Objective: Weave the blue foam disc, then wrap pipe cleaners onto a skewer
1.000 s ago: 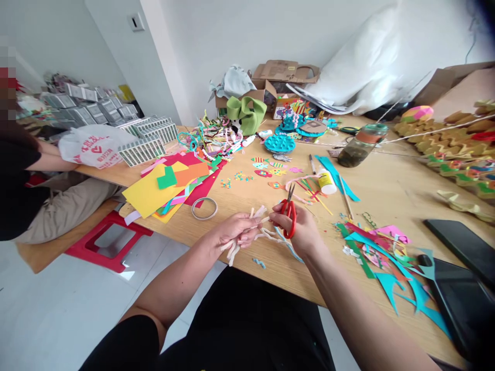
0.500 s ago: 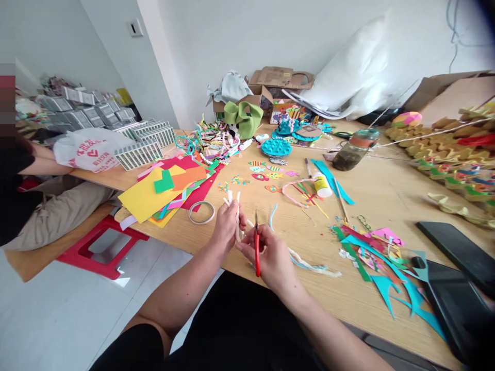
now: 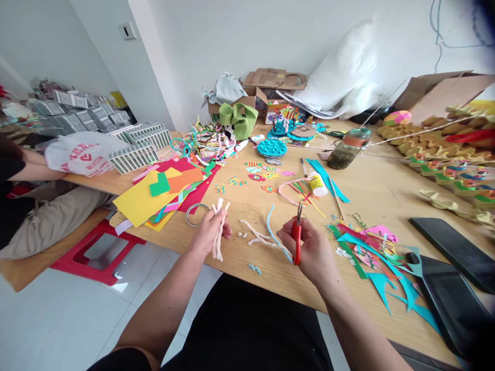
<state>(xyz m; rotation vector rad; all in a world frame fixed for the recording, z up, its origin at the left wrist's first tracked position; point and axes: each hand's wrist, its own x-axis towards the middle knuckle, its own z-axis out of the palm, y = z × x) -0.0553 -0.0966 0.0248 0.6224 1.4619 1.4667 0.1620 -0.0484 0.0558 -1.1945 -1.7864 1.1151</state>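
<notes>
My left hand [image 3: 214, 228] is closed round a small bunch of white cords [image 3: 217, 247], whose ends stick out above and below the fingers. Red-handled scissors [image 3: 297, 239] sit in my right hand [image 3: 309, 247], with the short blades pointing away from me. White and light blue cords [image 3: 266, 238] lie on the table just left of the scissors, partly behind my right fingers. Small white snippets [image 3: 242, 235] and a few blue bits [image 3: 254, 269] lie between my hands. A roll of tape [image 3: 192, 219] is partly hidden behind my left hand.
Coloured paper sheets [image 3: 150, 198] are piled to the left. Paper fish [image 3: 256, 177], a glue bottle [image 3: 318, 184] and a glass jar [image 3: 350, 149] stand or lie farther back. Paper scraps [image 3: 381, 257] and a black phone [image 3: 452, 252] are on the right. A person [image 3: 34, 196] sits at far left.
My hands have moved apart. The right hand, with the scissors, has gone right over the loose cords; the left has shifted slightly left and down with the white cords.
</notes>
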